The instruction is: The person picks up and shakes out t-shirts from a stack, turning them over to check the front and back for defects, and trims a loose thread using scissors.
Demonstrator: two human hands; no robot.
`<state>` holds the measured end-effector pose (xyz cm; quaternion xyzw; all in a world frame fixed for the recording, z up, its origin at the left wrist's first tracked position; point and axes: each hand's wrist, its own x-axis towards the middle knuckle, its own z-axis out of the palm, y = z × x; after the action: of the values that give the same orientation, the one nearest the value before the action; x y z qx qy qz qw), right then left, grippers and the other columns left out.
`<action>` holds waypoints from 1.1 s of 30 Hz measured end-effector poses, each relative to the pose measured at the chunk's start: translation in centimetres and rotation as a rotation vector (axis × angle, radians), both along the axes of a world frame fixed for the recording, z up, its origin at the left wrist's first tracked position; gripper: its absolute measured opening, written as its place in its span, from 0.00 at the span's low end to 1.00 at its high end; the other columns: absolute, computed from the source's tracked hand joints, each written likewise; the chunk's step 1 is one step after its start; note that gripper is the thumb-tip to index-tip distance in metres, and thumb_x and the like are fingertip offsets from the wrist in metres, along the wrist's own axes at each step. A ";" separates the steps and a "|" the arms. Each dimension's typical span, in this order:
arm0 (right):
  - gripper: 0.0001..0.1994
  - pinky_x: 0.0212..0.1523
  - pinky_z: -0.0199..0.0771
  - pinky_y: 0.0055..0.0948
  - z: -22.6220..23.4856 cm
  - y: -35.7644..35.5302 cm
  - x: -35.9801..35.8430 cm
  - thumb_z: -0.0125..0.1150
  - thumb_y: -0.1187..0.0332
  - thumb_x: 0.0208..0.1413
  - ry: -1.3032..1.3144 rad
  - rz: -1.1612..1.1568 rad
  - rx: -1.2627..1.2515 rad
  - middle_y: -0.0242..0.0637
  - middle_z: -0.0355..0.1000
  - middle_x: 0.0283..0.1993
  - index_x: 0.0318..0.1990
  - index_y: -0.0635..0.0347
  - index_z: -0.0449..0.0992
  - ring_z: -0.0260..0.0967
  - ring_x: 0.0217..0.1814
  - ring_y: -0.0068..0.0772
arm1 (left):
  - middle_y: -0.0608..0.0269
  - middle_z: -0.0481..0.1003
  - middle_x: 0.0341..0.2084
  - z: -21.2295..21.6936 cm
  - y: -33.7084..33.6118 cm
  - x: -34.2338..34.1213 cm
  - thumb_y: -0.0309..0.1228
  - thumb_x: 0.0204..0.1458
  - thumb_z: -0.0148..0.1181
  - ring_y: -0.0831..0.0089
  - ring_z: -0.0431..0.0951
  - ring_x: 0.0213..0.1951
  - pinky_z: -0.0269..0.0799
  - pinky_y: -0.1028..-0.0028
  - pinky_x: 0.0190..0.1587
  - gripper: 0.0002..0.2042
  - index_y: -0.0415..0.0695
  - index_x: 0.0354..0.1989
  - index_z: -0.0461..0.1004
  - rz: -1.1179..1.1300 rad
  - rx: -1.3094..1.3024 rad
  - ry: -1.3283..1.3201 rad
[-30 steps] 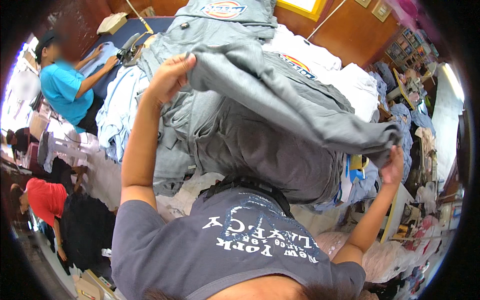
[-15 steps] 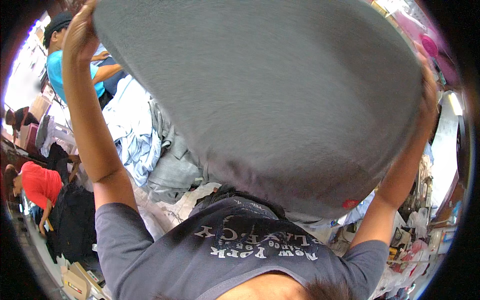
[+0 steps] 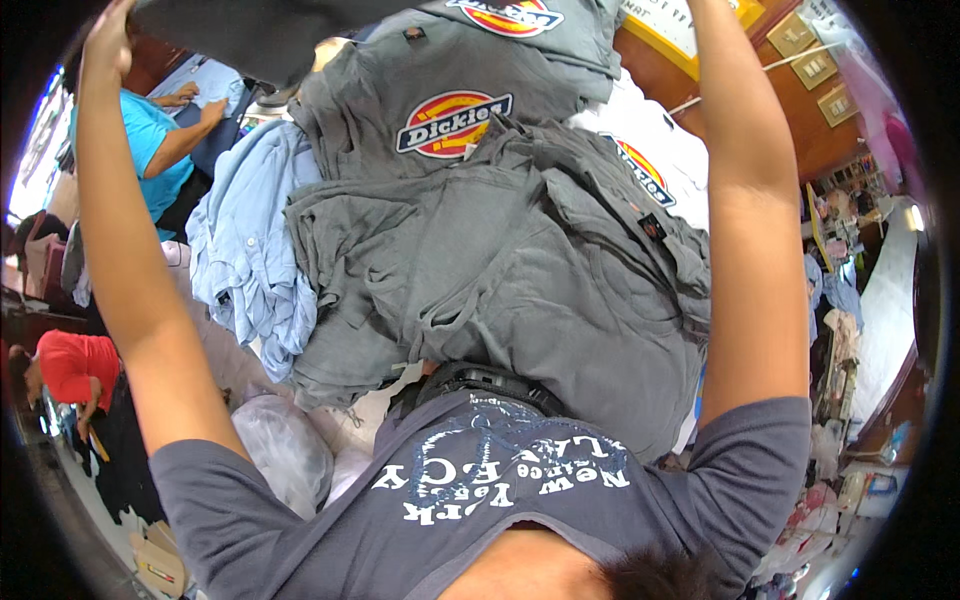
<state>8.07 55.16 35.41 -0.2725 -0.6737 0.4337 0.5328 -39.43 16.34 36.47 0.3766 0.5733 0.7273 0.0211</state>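
At the upper left, my left hand point(image 3: 108, 45) is raised, closed at the edge of a dark grey garment point(image 3: 235, 38). The garment is stretched along the top of the view and mostly cut off, so its kind cannot be told. My right arm point(image 3: 755, 230) reaches up on the other side; its hand is beyond the top edge. Below and between my arms lies a heap of grey garments point(image 3: 420, 250), some with a red and yellow printed emblem point(image 3: 455, 124). A light blue buttoned shirt point(image 3: 250, 235) hangs rumpled at the heap's left. White cloth point(image 3: 680, 150) shows at its right.
A person in a turquoise shirt point(image 3: 150, 135) handles blue cloth at the upper left. Another in red point(image 3: 78, 368) bends over dark cloth point(image 3: 120, 440) at the left. A clear plastic bag point(image 3: 285, 450) lies below the blue shirt. Cluttered shelves point(image 3: 840, 210) line the right.
The grey garment has swung up and away from me, uncovering the heap beneath. My right hand has risen out of view; my left hand stays high at the upper left.
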 end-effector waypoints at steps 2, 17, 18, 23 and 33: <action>0.06 0.24 0.65 0.26 -5.4 0.9 0.8 0.53 0.74 0.42 -0.097 -0.019 -0.125 0.33 0.68 0.24 0.31 0.60 0.72 0.63 0.23 0.26 | 0.60 0.70 0.37 -6.0 1.5 2.1 0.35 0.42 0.60 0.72 0.69 0.41 0.68 0.71 0.38 0.23 0.43 0.48 0.62 -0.040 -0.076 -0.033; 0.09 0.35 0.65 0.19 -19.6 -26.4 21.0 0.53 0.70 0.48 -0.578 -0.240 -0.021 0.31 0.70 0.30 0.35 0.66 0.71 0.65 0.32 0.19 | 0.58 0.70 0.28 -24.7 0.4 30.7 0.28 0.43 0.56 0.71 0.69 0.28 0.64 0.75 0.34 0.08 0.40 0.32 0.71 -0.468 -0.548 0.326; 0.08 0.33 0.64 0.19 -19.6 -29.2 23.1 0.53 0.71 0.48 -0.585 -0.340 -0.018 0.31 0.71 0.29 0.34 0.65 0.72 0.64 0.29 0.19 | 0.61 0.70 0.25 -24.9 -0.3 32.7 0.28 0.43 0.57 0.75 0.68 0.28 0.63 0.78 0.33 0.09 0.39 0.32 0.70 -0.633 -0.658 0.315; 0.13 0.35 0.63 0.24 -24.0 -41.1 34.2 0.58 0.67 0.45 -0.816 -0.770 -0.200 0.35 0.68 0.34 0.37 0.63 0.70 0.61 0.32 0.26 | 0.59 0.67 0.25 -25.0 -4.6 39.2 0.31 0.39 0.60 0.68 0.67 0.31 0.62 0.74 0.34 0.13 0.39 0.32 0.68 -0.713 -0.913 0.713; 0.25 0.43 0.58 0.31 -28.7 -54.2 32.1 0.63 0.59 0.40 -0.700 -1.290 -0.080 0.42 0.64 0.40 0.44 0.63 0.63 0.59 0.42 0.40 | 0.56 0.65 0.37 -28.0 -11.9 41.1 0.28 0.38 0.59 0.58 0.64 0.40 0.61 0.66 0.42 0.15 0.41 0.37 0.67 -0.308 -0.711 0.914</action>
<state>40.17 0.94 6.70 -0.7566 -0.4937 -0.0540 0.4254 1.64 4.44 8.43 0.6999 0.6713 0.2438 0.0020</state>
